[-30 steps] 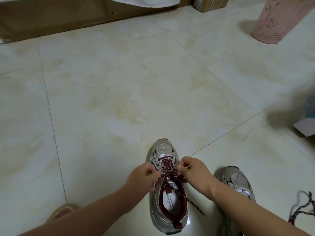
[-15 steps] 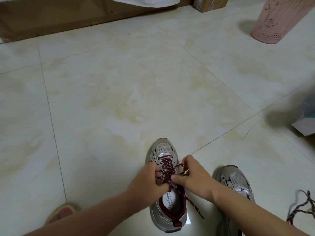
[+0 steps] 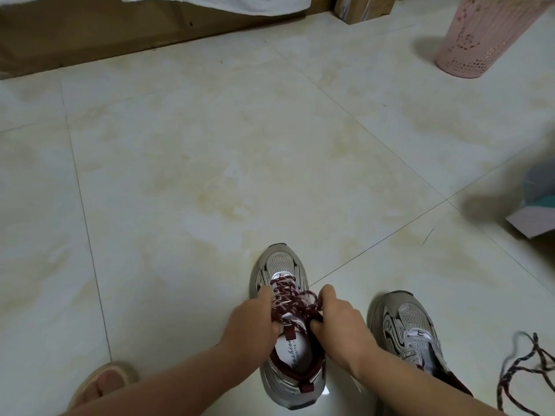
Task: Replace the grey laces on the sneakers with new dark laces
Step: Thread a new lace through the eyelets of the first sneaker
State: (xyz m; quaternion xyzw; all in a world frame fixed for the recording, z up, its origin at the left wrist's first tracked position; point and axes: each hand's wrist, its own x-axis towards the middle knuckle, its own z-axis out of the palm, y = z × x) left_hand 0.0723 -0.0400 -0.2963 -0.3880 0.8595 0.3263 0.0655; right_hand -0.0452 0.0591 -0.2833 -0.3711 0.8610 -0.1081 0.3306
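Hands meet over a grey mesh sneaker with maroon lining, which stands on the pale glossy floor tiles with its toe pointing away from the person. The left hand is closed on the dark maroon speckled lace at the shoe's left side, fingers curled over the upper eyelets. The right hand pinches a loop of the same lace at the right side, thumb and fingers pressed together on it. The lace runs crossed through the eyelets down toward the toe. A second grey mesh sneaker lies just to the right, partly behind the right forearm. A loose dark speckled lace lies on the floor further right. A pink perforated plastic bin stands far off, and a sandalled foot shows at lower left.
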